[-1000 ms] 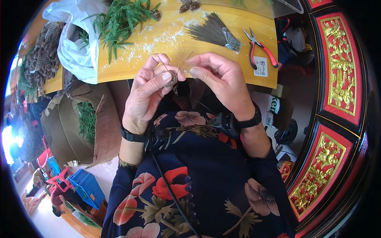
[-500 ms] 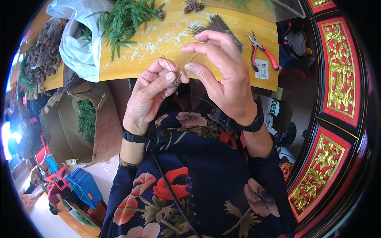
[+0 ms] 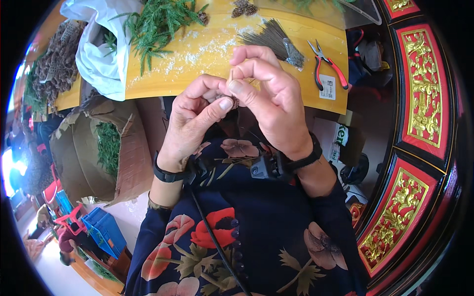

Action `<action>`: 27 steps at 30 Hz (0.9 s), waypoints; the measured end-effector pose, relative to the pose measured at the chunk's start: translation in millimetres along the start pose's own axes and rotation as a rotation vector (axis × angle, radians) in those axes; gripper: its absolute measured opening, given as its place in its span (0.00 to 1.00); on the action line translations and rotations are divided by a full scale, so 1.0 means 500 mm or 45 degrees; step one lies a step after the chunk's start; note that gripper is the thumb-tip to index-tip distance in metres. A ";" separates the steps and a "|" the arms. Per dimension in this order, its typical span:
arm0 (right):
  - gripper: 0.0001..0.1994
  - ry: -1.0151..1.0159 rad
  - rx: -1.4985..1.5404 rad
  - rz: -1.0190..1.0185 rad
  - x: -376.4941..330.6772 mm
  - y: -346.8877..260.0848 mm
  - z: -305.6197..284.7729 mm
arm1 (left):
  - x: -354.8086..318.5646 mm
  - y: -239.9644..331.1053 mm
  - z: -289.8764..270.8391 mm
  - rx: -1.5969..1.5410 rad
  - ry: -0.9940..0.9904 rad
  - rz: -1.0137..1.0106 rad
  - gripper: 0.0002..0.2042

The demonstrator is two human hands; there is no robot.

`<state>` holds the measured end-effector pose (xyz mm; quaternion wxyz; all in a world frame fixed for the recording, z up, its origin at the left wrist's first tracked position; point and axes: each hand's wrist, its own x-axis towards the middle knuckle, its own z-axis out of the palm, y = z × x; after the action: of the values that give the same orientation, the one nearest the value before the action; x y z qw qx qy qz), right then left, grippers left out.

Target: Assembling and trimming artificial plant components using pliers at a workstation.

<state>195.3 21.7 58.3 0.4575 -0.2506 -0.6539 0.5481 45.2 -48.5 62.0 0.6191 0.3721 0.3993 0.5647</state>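
Observation:
My left hand (image 3: 190, 116) is closed around a small brown pine cone (image 3: 234, 101), mostly hidden by the fingers. Right beside it, my right hand (image 3: 274, 98) pinches a thin wire at the cone, thumb against forefinger; the fingers cover nearly all of the wire. Both hands meet just off the near edge of the yellow table (image 3: 153, 86). A bundle of thin dark wires (image 3: 274, 39) lies on the tabletop beyond my right hand. To its right are red-handled pliers (image 3: 327, 64), resting partly over a white label (image 3: 327, 87).
Green artificial sprigs (image 3: 158, 29), loose pine cones (image 3: 244, 8) and white flakes lie on the table. A white plastic bag (image 3: 101, 64) sits at the left. Below it stands an open cardboard box (image 3: 81, 158) with greenery. Carved red-and-gold panels (image 3: 419, 89) line the right side.
My right hand has come left and closed from spread fingers to a pinch on the wire at the cone. My left hand has shifted slightly right with the cone.

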 end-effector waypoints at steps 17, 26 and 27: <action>0.08 -0.061 0.372 0.608 -0.029 0.013 -0.024 | 0.017 -0.014 -0.013 -0.190 0.095 -0.110 0.06; 0.09 -0.049 -0.539 -0.396 -0.003 0.022 -0.025 | 0.016 -0.007 -0.024 -0.421 0.140 -0.210 0.11; 0.10 -0.052 -0.551 -0.461 0.003 0.017 -0.028 | 0.014 -0.005 -0.019 -0.466 0.168 -0.221 0.12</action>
<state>205.5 32.2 50.4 0.4704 -0.2103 -0.7990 0.3100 37.7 -41.5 55.4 0.6951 0.1798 0.3604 0.5955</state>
